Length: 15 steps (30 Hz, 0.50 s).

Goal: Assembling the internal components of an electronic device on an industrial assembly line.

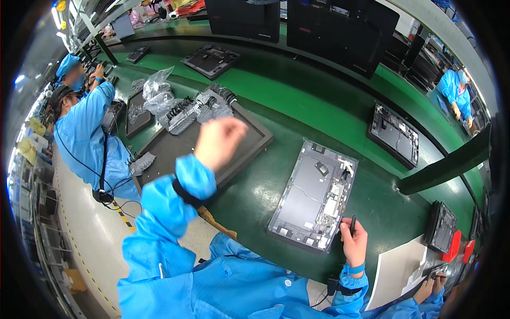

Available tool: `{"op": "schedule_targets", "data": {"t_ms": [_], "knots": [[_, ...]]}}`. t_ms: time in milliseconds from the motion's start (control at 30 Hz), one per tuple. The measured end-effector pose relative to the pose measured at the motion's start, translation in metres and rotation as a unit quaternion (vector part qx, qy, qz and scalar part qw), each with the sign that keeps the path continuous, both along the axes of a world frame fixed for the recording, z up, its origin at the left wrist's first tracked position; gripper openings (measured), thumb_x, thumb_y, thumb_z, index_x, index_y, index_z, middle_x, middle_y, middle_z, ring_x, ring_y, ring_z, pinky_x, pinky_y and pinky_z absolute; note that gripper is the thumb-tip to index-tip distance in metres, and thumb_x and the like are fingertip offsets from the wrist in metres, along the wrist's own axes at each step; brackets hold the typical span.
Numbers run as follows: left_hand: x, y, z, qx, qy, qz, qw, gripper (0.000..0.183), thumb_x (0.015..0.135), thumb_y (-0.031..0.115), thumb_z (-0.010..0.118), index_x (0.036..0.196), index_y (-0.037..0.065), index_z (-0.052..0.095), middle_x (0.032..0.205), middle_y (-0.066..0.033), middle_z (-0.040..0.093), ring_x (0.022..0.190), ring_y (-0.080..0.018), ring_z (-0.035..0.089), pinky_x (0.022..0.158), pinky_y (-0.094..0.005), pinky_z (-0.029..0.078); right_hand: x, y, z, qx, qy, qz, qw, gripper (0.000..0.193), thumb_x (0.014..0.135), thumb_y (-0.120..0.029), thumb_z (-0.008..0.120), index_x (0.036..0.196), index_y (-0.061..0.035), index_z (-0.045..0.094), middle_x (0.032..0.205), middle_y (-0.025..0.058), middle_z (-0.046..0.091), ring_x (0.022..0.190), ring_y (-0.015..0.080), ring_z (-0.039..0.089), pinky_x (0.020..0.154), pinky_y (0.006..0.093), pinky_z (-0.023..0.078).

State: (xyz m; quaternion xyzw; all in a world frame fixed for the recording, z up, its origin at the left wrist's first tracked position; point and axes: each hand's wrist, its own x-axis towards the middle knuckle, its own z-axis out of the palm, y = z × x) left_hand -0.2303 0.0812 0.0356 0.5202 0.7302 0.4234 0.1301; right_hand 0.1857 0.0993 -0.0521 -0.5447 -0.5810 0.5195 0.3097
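Observation:
An open grey computer housing (311, 194) lies on the green bench in front of me. Along its right side show a circuit board and cables, and a small black piece (322, 169) sits inside near the far end. At its near right corner my right hand (355, 245) is closed on a small black strip-shaped part (353, 226). My left hand (219, 142) hovers over a dark tray (241, 159), fingers curled together and slightly blurred; what they hold, if anything, is hidden. Beyond it, small grey parts with black cables (199, 110) are heaped on the tray.
A crumpled clear plastic bag (158, 95) lies beside the heap. More open housings (393, 133) stand along the green line. A green post (446, 167) rises at right. Black panels (340, 32) stand at the back. Co-workers in blue (93, 133) are at left and right.

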Motion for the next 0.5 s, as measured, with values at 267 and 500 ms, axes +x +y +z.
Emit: {"op": "schedule_targets", "data": {"t_ms": [267, 500], "knots": [[-0.115, 0.043, -0.063, -0.018, 0.351, 0.098, 0.931, 0.013, 0.074, 0.009, 0.074, 0.085, 0.002, 0.072, 0.080, -0.0164, 0.069, 0.078, -0.0297, 0.069, 0.071, -0.0378, 0.055, 0.001, 0.004, -0.003, -0.007, 0.032, -0.018, 0.999, 0.017, 0.092, -0.011, 0.063, 0.102, 0.0017, 0.066, 0.077, 0.0012, 0.064, 0.060, 0.0046, 0.048, 0.052, 0.0212, 0.038], [-0.085, 0.041, -0.059, -0.098, 0.295, 0.151, 0.938, 0.039, 0.065, 0.017, 0.084, 0.096, 0.008, 0.061, 0.106, -0.0113, 0.056, 0.102, -0.0339, 0.057, 0.082, -0.0450, 0.051, 0.002, 0.001, -0.004, -0.007, 0.034, -0.034, 0.999, 0.014, 0.093, -0.009, 0.062, 0.101, 0.0021, 0.065, 0.078, 0.0028, 0.065, 0.058, 0.0039, 0.046, 0.050, 0.0205, 0.036]]}}
